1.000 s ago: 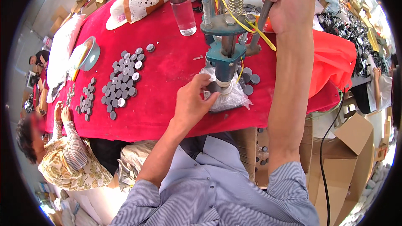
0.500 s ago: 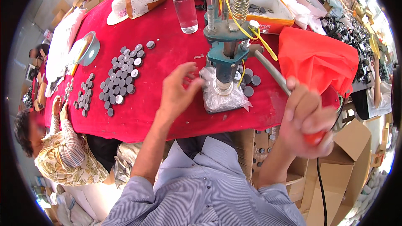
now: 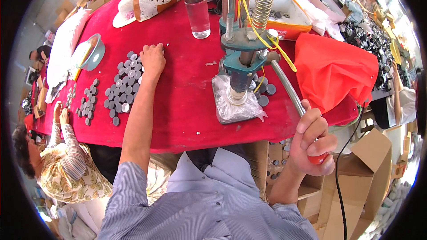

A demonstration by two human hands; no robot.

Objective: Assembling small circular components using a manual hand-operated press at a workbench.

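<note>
My left hand (image 3: pixel 152 61) reaches to the far right edge of a group of round grey caps (image 3: pixel 121 90) on the red cloth. Its fingers are bent down together over a single cap, which they almost wholly hide. My right hand (image 3: pixel 312 143) is wrapped round the red knob (image 3: pixel 317 158) of the lever (image 3: pixel 288 86) on a green hand press (image 3: pixel 243 62). Beneath the press's ram lies a base plate wrapped in clear plastic (image 3: pixel 231 106). Several more grey caps (image 3: pixel 263 100) lie to the right of the ram.
A lidded clear bottle (image 3: pixel 197 15) stands behind the press on the left. An orange-red cloth (image 3: pixel 331 69) drapes at the right, near a box of parts (image 3: pixel 289 15). On the left another person (image 3: pixel 73 164) handles small parts; a second cap group (image 3: pixel 87 104) lies near them.
My left hand has moved from beside the press leftward and away to the caps. My right hand has come slightly down with the lever knob; the press head looks little changed.
</note>
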